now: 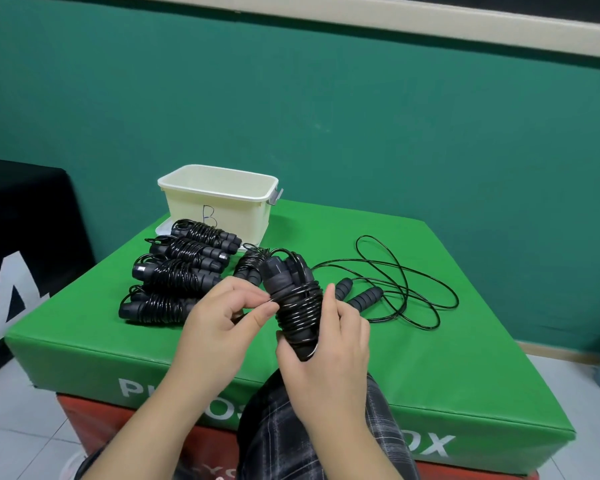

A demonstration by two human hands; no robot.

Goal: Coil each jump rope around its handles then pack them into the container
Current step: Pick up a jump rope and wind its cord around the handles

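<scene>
My right hand grips a black jump rope bundle, held upright, with the cord wound round its two handles. My left hand pinches the cord at the bundle's left side. Several coiled black ropes lie in a row on the green box at the left, and one more coiled rope lies just behind my hands. An uncoiled rope with foam handles is spread on the right. The cream container, marked B, stands open at the back left; what it holds is hidden.
The green padded box sits on a red one. A black padded block stands to the left, close to the green box. A teal wall runs behind. My knee in plaid fabric is at the front edge.
</scene>
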